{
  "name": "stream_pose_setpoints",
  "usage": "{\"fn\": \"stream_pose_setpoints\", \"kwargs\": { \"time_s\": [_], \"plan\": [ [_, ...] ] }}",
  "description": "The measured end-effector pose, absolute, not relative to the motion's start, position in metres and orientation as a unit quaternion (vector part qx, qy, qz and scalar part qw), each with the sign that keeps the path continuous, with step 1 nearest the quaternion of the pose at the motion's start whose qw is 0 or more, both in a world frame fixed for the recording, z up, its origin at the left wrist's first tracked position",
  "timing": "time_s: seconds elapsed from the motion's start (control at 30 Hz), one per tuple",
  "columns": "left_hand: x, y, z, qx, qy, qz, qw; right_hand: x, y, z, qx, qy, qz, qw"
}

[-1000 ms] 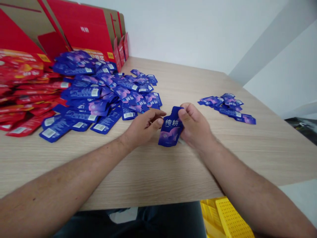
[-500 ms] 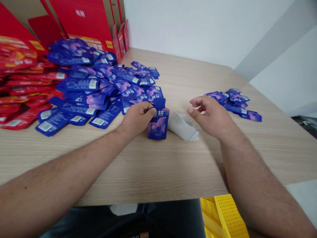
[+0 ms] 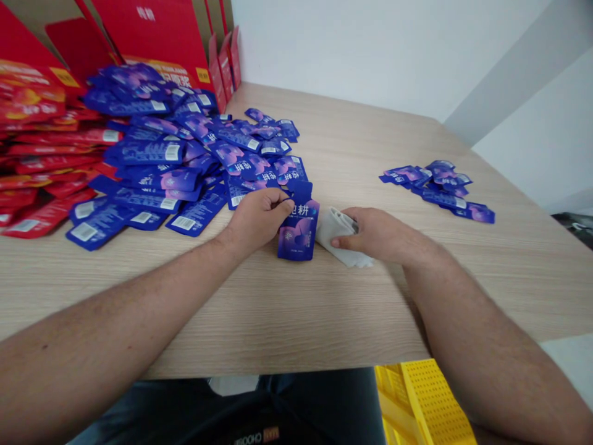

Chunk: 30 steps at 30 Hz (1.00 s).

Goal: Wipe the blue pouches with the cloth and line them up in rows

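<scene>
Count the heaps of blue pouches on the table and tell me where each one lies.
2. The large heap sits at the left, beside the red pouches; the small heap sits at the right of the table. No other heap shows.

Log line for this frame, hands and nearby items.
left hand: touching blue pouch | right hand: on white cloth | nearby: blue pouch pile

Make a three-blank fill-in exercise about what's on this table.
The left hand pinches a blue sachet while the right hand rests on a folded ____ cloth. Left of the hands, a heap of blue sachets adjoins a heap of ____ sachets. Below the edge of the wood-grain table sits a ____ plastic crate.

Missing words: white; red; yellow.
</scene>
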<state>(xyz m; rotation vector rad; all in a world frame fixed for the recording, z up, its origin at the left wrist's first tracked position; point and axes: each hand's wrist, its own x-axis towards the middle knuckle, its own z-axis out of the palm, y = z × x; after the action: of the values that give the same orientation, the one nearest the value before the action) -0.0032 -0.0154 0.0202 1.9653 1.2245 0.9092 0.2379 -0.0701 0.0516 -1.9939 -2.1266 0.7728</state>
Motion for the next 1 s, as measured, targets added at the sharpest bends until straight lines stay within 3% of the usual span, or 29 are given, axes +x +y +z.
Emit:
{"fn": "stream_pose_setpoints", "kwargs": {
  "time_s": [0.1, 0.23, 0.5, 0.6, 0.73, 0.87, 1.0],
  "plan": [
    [-0.002, -0.016, 0.014, 0.729, 0.461, 0.349, 0.366, 0.245, -0.070, 0.061, -0.692, -0.683, 0.219, 0.080],
    [0.002, -0.018, 0.009, 0.701, 0.469, 0.332, 0.422, 0.246, -0.075, 0.072, -0.680, -0.702, 0.118, 0.175],
    [0.012, -0.024, 0.009, 0.611, 0.446, 0.345, 0.556, 0.200, -0.086, 0.049, -0.597, -0.741, 0.112, 0.286],
    [0.013, -0.022, 0.008, 0.580, 0.448, 0.342, 0.589, 0.197, -0.083, 0.044, -0.588, -0.752, 0.096, 0.281],
    [0.012, -0.021, 0.007, 0.613, 0.438, 0.362, 0.549, 0.203, -0.082, 0.046, -0.543, -0.799, 0.126, 0.225],
    [0.011, -0.022, 0.008, 0.591, 0.445, 0.345, 0.577, 0.205, -0.081, 0.045, -0.587, -0.760, 0.086, 0.266],
    [0.011, -0.022, 0.008, 0.626, 0.440, 0.355, 0.537, 0.203, -0.082, 0.044, -0.534, -0.805, 0.122, 0.230]
  ]
}}
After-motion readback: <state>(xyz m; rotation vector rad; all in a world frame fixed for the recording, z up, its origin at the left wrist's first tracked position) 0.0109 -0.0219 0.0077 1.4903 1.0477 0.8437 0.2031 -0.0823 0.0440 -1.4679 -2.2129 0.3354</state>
